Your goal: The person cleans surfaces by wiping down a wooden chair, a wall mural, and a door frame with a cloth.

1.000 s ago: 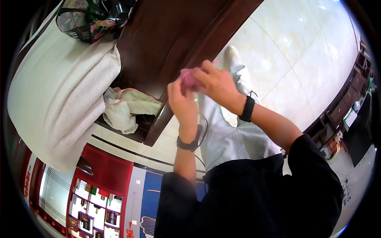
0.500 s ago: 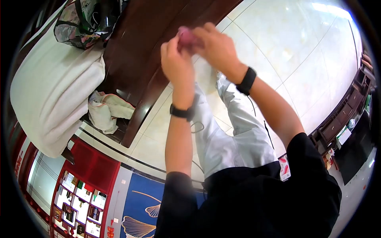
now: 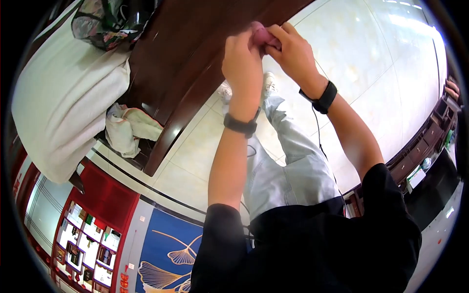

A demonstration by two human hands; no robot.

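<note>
A small pink item (image 3: 264, 36), perhaps cloth, is held between my two hands at the top centre. My left hand (image 3: 243, 58) has its fingers closed on the item's left side. From the right, my right hand (image 3: 296, 54) pinches its other end between thumb and fingers. Both hands are close together beside the edge of the dark wooden bench (image 3: 181, 63). The exact shape of the item is partly hidden by my fingers. Black bands circle both wrists.
A pale cover (image 3: 63, 102) drapes over the left side, with a floral bag (image 3: 97, 24) on it. A crumpled whitish cloth (image 3: 128, 129) lies at the bench's lower end. Dark cabinets (image 3: 420, 141) stand at the right, a red shelf unit (image 3: 102, 205) at the lower left.
Both hands have moved up from their place a second ago, then slightly right, still holding the pink item. The camera view has shifted.
</note>
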